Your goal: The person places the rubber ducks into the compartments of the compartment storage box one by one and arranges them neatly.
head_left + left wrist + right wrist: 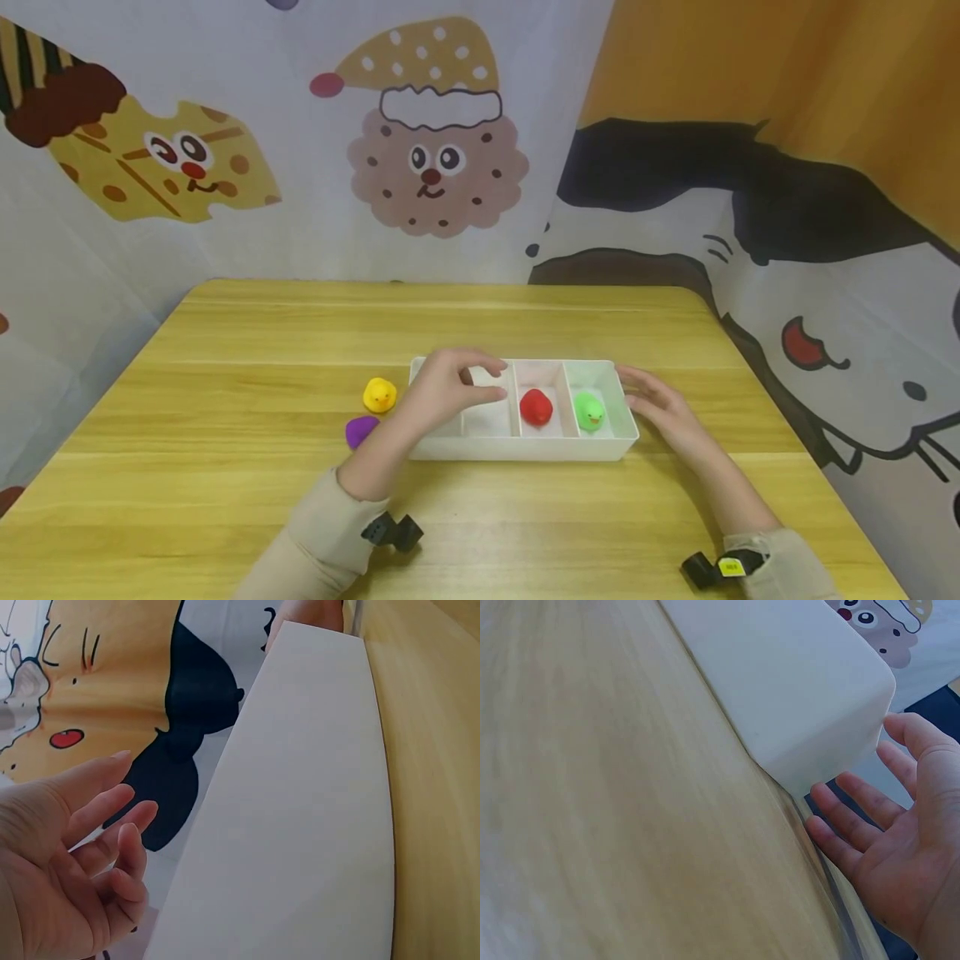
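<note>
A long white divided box (517,451) lies across the table. In one compartment sits a red toy duck (536,407); the right end compartment holds a light green toy duck (589,412). My left hand (441,390) hovers over the box's left part, thumb and fingers apart and loosely bent, with nothing between them. It hides part of the left compartments. At the box's right end, my right hand (666,410) has its fingers spread, fingertips right at the end wall (832,742). Left of the box stand a yellow toy duck (379,395) and a purple toy (361,431), partly covered by my left forearm.
The wooden table (300,333) extends around the box on every side. Behind it hangs a curtain (300,250) printed with cartoon figures. Each wrist wears a small black camera, seen at the left sleeve (322,517) and the right sleeve (787,567).
</note>
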### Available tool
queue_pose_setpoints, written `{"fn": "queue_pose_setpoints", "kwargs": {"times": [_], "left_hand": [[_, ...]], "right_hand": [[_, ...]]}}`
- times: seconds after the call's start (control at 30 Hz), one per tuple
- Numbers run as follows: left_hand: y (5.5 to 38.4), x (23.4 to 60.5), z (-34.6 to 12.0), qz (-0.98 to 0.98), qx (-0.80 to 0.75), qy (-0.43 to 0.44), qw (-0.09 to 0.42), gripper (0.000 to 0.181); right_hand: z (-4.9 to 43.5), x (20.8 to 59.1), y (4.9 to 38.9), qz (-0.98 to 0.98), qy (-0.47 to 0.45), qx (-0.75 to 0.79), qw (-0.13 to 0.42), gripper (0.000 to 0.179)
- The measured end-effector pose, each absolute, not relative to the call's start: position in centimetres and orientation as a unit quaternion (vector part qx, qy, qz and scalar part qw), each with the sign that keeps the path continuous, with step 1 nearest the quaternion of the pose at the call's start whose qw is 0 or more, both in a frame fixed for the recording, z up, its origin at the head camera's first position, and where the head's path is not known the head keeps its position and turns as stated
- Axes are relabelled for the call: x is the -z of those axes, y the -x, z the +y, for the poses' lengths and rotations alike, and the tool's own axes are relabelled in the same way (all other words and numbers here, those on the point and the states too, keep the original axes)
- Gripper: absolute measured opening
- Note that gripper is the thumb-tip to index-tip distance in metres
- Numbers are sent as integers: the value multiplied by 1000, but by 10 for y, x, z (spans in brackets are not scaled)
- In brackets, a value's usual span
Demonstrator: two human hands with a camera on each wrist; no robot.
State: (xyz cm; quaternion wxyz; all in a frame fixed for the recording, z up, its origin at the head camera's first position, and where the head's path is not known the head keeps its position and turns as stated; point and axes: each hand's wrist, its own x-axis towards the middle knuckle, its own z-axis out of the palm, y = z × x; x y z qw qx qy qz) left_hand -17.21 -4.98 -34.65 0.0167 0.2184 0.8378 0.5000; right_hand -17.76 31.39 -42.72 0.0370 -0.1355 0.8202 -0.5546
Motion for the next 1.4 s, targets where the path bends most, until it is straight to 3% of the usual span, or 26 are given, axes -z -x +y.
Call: {"fn": "queue_pose_setpoints", "kwargs": {"times": [0.7,1.4], "left_hand": [[152,351,-122,846,-502,-175,-42,25],[143,367,-165,881,-460,-103,-40,31]], "right_hand": [[311,425,176,818,135,558,36,50],[312,426,176,817,134,560,39,49]]}}
